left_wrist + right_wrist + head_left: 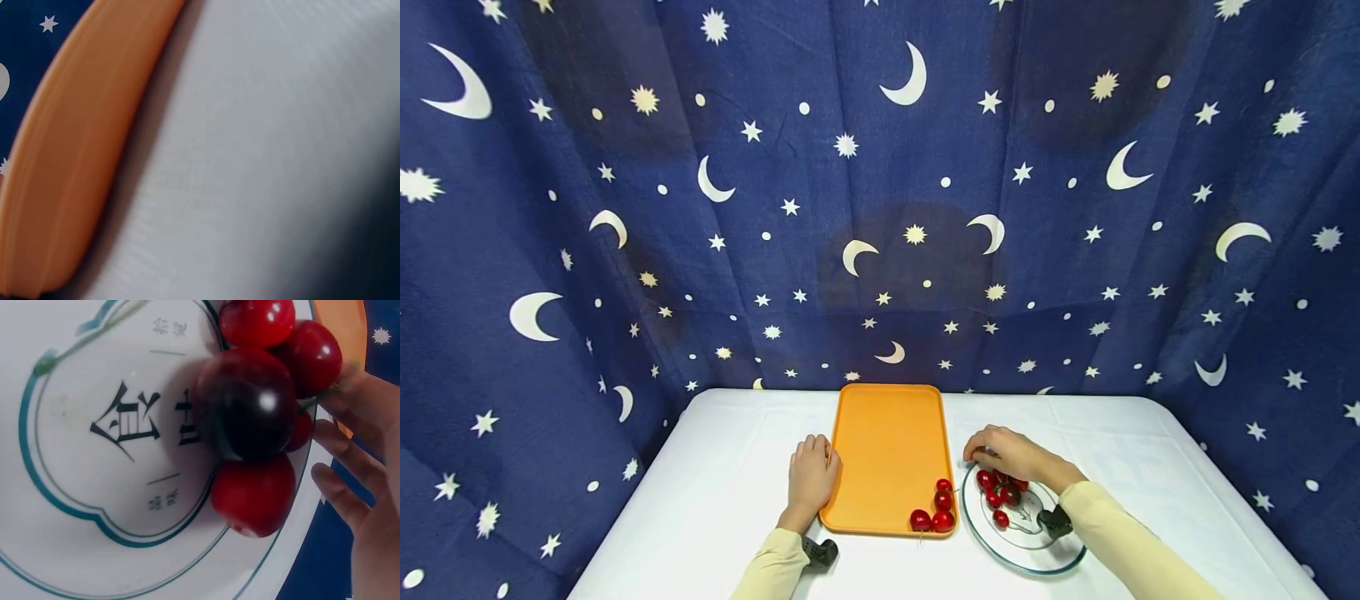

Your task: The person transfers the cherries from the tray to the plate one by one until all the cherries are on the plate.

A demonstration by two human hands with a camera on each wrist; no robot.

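The left hand (811, 479) rests against the tray (887, 458), probably steadying it, well apart from the right hand (1017, 456) beside cherries (1010, 495) on a plate (1000, 546); I cannot tell whether either grips.

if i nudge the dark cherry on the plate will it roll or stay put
The dark cherry looks round and smooth, so it would probably roll. Red cherries crowd close beside it and may block it in some directions. Its glossy skin suggests it could feel a little slippery to pinch.
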